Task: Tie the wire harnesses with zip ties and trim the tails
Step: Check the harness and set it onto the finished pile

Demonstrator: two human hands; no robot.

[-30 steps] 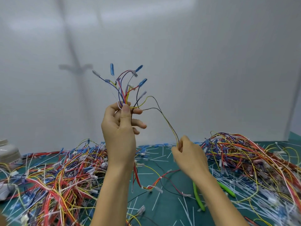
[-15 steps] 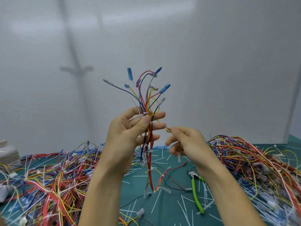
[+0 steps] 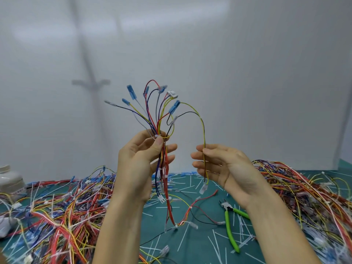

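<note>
— Plain white wall [image 3: 247, 73] behind, and a green surface [image 3: 200, 244] buried in loose harnesses: a left heap [image 3: 57, 208], a right heap [image 3: 304, 189], cut zip-tie tails [image 3: 182, 237] scattered between them, and a white jar [image 3: 9, 181] at the far left edge.

— And the one being worked on?

— That wire harness [image 3: 165, 168] is up in the air above the middle of the surface. The left hand [image 3: 139, 162] pinches it between thumb and fingers right where the wires fan out toward the blue terminals [image 3: 131, 92]. The rest hangs down, and its lowest ends seem to reach the surface.

— The other hand?

— The right hand [image 3: 226, 168] is nearly flat, fingers straight, with the yellow-and-black branch [image 3: 203, 128] lying across them. Whether the thumb nips it, I cannot tell.

— How will it handle?

— Light and floppy, I'd judge; thin wires spring apart unless squeezed. The best grip is on the trunk just below the fan-out, never by the terminals or the white connector [image 3: 172, 94], which look easy to tug loose. A tie would sit well there too.

— Cutters?

— The green-handled side cutters [image 3: 229, 227] lie on the surface near the right forearm, untouched.
</note>
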